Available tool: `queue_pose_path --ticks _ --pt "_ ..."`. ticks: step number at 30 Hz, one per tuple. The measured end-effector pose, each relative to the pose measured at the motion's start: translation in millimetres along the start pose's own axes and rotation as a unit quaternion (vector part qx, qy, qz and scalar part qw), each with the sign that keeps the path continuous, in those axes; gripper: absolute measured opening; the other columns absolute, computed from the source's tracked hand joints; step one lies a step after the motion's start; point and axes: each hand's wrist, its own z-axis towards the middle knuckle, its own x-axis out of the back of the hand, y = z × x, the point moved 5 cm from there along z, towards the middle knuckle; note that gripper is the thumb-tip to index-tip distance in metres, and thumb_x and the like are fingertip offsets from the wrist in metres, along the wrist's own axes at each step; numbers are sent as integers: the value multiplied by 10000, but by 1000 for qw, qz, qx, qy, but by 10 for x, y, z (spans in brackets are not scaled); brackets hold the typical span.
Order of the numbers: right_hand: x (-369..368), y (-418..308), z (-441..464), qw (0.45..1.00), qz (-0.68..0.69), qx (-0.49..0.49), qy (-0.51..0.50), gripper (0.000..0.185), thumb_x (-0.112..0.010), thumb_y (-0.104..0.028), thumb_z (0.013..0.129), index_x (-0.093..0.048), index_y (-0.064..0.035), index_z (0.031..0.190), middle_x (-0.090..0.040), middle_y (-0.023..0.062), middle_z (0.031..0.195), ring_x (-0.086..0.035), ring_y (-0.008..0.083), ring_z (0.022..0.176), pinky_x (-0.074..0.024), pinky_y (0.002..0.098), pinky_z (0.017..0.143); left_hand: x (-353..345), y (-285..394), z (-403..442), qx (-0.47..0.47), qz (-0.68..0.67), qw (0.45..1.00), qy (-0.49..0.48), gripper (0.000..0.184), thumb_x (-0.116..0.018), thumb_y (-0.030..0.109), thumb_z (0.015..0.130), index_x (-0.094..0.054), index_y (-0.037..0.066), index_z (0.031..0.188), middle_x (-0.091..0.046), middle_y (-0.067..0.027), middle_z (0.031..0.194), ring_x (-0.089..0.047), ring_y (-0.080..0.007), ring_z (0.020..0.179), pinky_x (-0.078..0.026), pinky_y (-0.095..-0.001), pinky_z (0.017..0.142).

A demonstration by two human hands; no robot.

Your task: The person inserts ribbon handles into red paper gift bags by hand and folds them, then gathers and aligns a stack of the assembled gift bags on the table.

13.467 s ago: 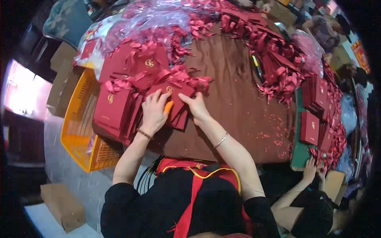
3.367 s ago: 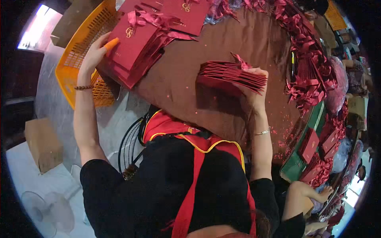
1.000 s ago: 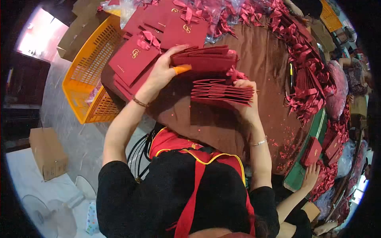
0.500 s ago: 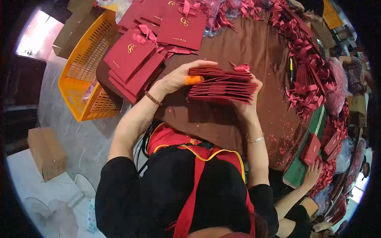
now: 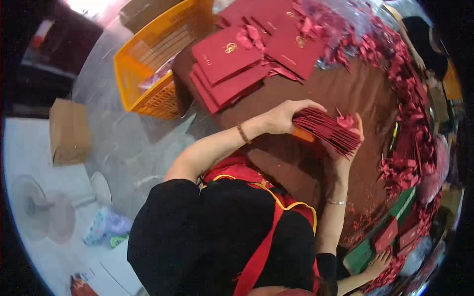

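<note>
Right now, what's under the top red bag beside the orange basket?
Under the top red bag, more red bags stick out on the near side, and brown cloth shows past them. Their covered parts and what they rest on cannot be seen.

From here I can't see the right hand's (image 5: 351,148) palm behind the red stack (image 5: 328,130). The picture's edge crops the orange crate (image 5: 129,81) at eleven o'clock and a co-worker's arm (image 5: 351,283) at five.
</note>
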Motion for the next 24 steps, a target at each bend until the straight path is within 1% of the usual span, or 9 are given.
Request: queue_pose_path --ticks 4,6,7,8,10,12,14,18,24 --pt "56 301 -113 977 160 -136 -30 630 -757 25 656 -353 -60 1131 -484 143 1193 -545 207 1026 -477 320 880 36 152 -109 -5 -18 997 -80 975 -786 101 669 -153 93 1411 -476 -154 1278 -452 -178 1167 -354 -327 995" --pt "64 288 -94 986 116 -89 -82 618 -753 29 663 -357 -44 1132 -529 113 1103 -563 182 963 -483 306 859 422 229 -231 -3 17 998 -58 768 -744 145 720 -328 68 1361 -467 -141 1295 -409 -200 1221 -331 -343 1021" --pt "51 280 -87 986 118 -88 -83 618 -753 29 663 -357 -44 1132 -529 113 1103 -563 182 963 -483 306 859 721 497 -292 -95 313 944 45 573 -696 238 764 -477 58 1262 -501 -113 1265 -439 -216 1202 -340 -343 1016" --pt "39 287 -84 985 122 -101 -72 618 -754 31 661 -361 -44 1133 -538 101 1077 -565 178 951 -486 303 853 1083 463 -354 -40 253 946 199 484 -666 301 771 -551 64 1177 -526 -108 1233 -469 -249 1167 -366 -354 987" --pt "58 327 -88 987 112 -103 -61 630 -768 31 642 -372 -48 1126 -547 92 1054 -564 172 949 -490 298 843 1762 605 -512 41 631 707 317 567 -658 429 740 -527 106 1187 -564 -136 1139 -492 -299 1114 -394 -412 924" --pt "79 347 -98 987 106 -99 -65 633 -772 26 638 -373 -49 1124 -546 92 1057 -563 171 951 -489 299 844 2403 197 -795 186 699 595 349 823 -578 613 719 -323 165 1361 -562 -139 1149 -500 -360 1098 -318 -579 924" --pt "50 253 -71 980 142 -117 -72 628 -777 17 637 -380 -55 1118 -541 82 1060 -555 163 950 -481 302 849 2487 197 -903 398 574 653 294 891 -549 689 697 -301 170 1377 -504 -139 1226 -466 -356 1144 -308 -570 941" --pt "53 218 -78 982 124 -117 -75 613 -763 29 648 -379 -53 1120 -537 90 1075 -557 178 965 -480 306 856 2358 417 -928 301 638 613 357 861 -596 711 634 -506 105 1238 -546 -188 1195 -524 -333 1106 -366 -542 916" --pt "36 223 -70 983 135 -101 -74 613 -760 30 651 -382 -49 1127 -538 90 1073 -560 183 966 -483 311 858 2459 308 -1080 301 483 762 307 671 -687 603 628 -612 10 933 -633 -188 952 -601 -315 924 -468 -376 786"
